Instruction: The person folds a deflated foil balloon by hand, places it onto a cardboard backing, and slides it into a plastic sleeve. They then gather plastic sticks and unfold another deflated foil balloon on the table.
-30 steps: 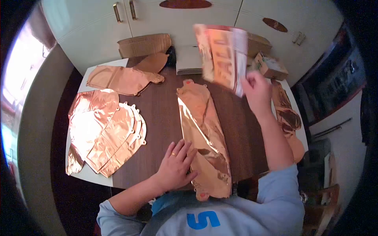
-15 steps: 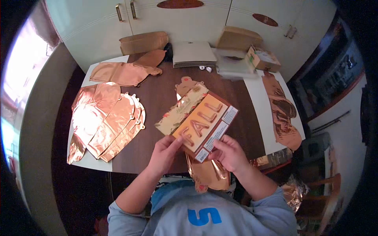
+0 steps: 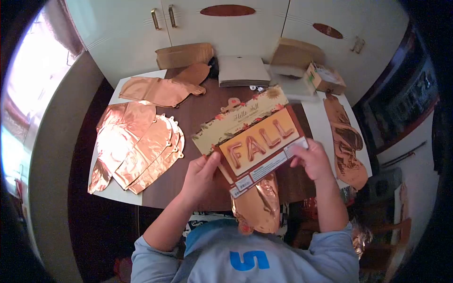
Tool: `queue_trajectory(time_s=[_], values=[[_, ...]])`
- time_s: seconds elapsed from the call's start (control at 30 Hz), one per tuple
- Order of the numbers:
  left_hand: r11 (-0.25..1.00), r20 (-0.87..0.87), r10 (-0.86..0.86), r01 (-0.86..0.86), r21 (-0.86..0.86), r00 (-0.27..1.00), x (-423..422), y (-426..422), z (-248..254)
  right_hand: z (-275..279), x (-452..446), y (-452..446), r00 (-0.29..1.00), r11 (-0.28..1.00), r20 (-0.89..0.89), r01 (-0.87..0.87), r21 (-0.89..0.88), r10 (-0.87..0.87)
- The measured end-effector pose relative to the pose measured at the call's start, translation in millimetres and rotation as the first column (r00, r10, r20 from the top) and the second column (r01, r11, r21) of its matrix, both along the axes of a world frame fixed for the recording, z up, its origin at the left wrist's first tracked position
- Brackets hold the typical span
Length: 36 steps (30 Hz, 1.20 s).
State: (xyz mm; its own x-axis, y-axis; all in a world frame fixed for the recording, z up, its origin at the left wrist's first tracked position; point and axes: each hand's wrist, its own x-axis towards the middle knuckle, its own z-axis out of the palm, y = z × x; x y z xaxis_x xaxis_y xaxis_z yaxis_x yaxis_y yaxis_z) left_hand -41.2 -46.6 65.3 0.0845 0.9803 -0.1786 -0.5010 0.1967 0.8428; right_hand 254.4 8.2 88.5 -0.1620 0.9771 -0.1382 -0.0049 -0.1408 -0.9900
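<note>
Here's the left hand (image 3: 200, 174), partly closed, thumb on the front of the card (image 3: 259, 141) at its lower left, fingers curled behind. Over on the other side, the right hand (image 3: 311, 160) is half curled, pinching the lower right corner between thumb and fingers. The card is up in the air over the middle of the table (image 3: 163, 191), tilted with its right end higher, and it's a bright one: "Hello Fall" on a cream, leaf-trimmed strip, then FALL in coppery letters on orange, white label boxes along the bottom. Another layer peeks out at its lower left. Underneath, a long foil piece (image 3: 262, 207) shows above and below the card, its lower end past the near edge. Copper all round: a shiny fan of foils (image 3: 139, 146) by the left edge, flat foils (image 3: 158, 90) at the far left corner, a crinkled foil (image 3: 347, 141) down the right edge. Along the far edge sit a pale stack (image 3: 243, 70), white earbuds (image 3: 256, 88) and a small box (image 3: 325, 78). White cabinets (image 3: 226, 33) stand behind, and a window (image 3: 35, 75) glares at left.
</note>
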Motion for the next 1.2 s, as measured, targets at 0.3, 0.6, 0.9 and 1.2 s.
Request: queue_trajectory(time_s=[0.3,0.6,0.9,1.2], values=[[0.998,-0.227,0.025,-0.039,-0.058,0.974,-28.1,13.1,-40.6,59.2,28.3,145.4,0.666,0.403,0.143,0.255,0.879,-0.732],[0.995,-0.512,-0.082,0.046,-0.084,0.855,-20.5,11.9,-28.0,-11.5,-113.8,268.5,0.259,0.226,0.601,-0.758,0.611,-0.756],[0.995,-0.601,-0.092,0.049,-0.087,0.794,-43.1,14.0,-36.6,13.9,-109.0,220.4,0.559,0.819,0.829,-0.485,0.305,0.022],[0.999,-0.491,0.033,-0.034,0.007,0.871,-35.6,37.4,-44.7,-3.8,-8.8,54.1,0.938,0.924,0.001,-0.341,-0.175,0.346]])
